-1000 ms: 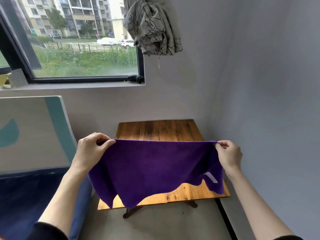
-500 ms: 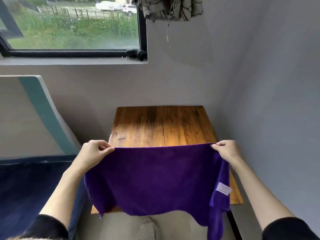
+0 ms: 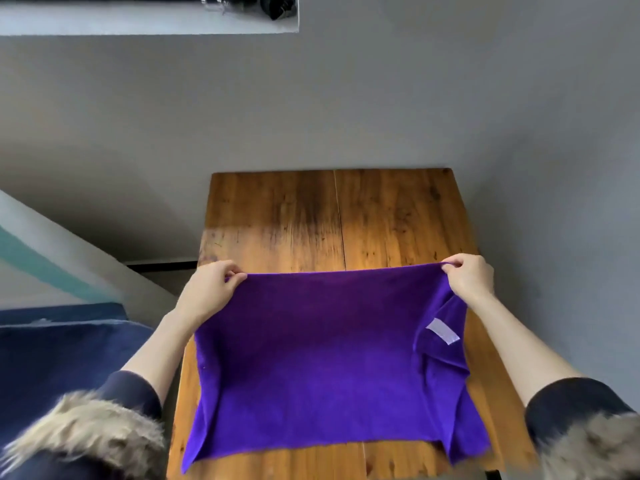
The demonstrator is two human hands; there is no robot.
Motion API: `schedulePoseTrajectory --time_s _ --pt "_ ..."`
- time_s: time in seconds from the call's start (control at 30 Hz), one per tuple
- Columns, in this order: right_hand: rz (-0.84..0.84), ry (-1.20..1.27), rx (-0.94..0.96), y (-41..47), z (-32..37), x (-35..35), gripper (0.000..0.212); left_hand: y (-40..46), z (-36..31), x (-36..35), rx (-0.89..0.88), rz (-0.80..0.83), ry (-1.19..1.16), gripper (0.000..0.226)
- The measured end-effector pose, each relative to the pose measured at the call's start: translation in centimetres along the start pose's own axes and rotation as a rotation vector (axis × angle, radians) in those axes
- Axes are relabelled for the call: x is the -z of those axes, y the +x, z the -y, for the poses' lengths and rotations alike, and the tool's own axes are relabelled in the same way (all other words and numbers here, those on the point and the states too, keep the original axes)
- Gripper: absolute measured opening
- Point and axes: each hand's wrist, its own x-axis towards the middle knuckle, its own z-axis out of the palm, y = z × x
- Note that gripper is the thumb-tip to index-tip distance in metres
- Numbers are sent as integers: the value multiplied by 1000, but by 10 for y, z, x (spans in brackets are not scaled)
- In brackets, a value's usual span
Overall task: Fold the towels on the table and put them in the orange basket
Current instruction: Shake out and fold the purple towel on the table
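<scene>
Since the earlier frame the purple towel has come down from hanging off the near edge and now lies spread over the near half of the table. The left hand pinches its far left corner, and the right hand pinches the far right corner. It looks soft, light and limp, with the right side rumpled; corners are the sensible hold. No orange basket is in view.
</scene>
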Motion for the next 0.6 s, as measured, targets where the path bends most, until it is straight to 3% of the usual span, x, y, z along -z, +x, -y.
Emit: schedulePoseTrajectory --time_s 0.2,0.27,0.43,0.6 --pt "-69 11 9 52 17 -19 26 57 -10 -15 1 -165 23 19" --pt "-41 -27 39 57 20 -32 33 59 -6 -24 18 -141 -31 24" --pt "97 -141 232 28 22 -85 41 26 20 -62 82 -13 -50 34" --pt "343 -329 490 -32 23 -150 51 -20 39 -106 196 -17 -64 48"
